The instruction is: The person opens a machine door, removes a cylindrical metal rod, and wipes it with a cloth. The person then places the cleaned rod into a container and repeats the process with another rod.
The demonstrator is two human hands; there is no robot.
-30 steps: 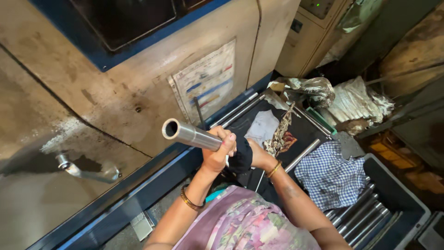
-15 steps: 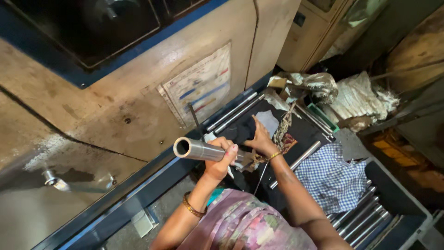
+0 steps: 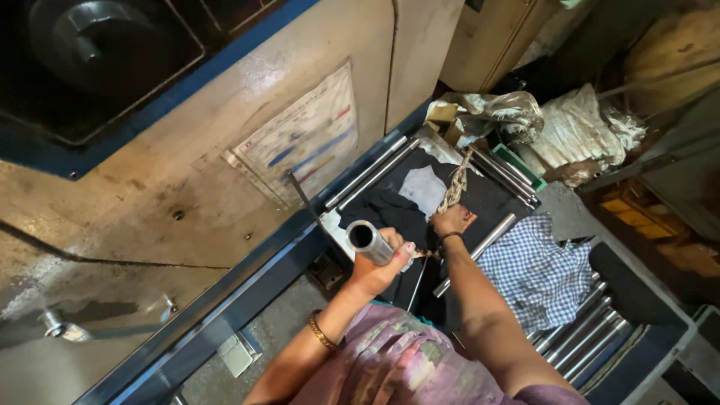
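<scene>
My left hand (image 3: 380, 268) grips a shiny hollow metal tube (image 3: 368, 241), its open end turned up toward the camera. My right hand (image 3: 451, 220) reaches further out over a dark tray (image 3: 491, 196) and touches a frayed rope-like cloth strip (image 3: 453, 186) lying there. A gold bangle sits on my left wrist. Whether the right fingers pinch the strip is hard to tell.
A large beige and blue machine panel (image 3: 225, 150) with a chart sticker (image 3: 304, 142) fills the left. Several steel rods lie on the tray (image 3: 375, 169) and in a blue crate (image 3: 592, 330). A checked cloth (image 3: 536, 270) and crumpled sacks (image 3: 570, 127) lie to the right.
The tube in my left hand has tipped so its open end points more toward the camera. My right hand let go near the tube and reached out to the cloth strip.
</scene>
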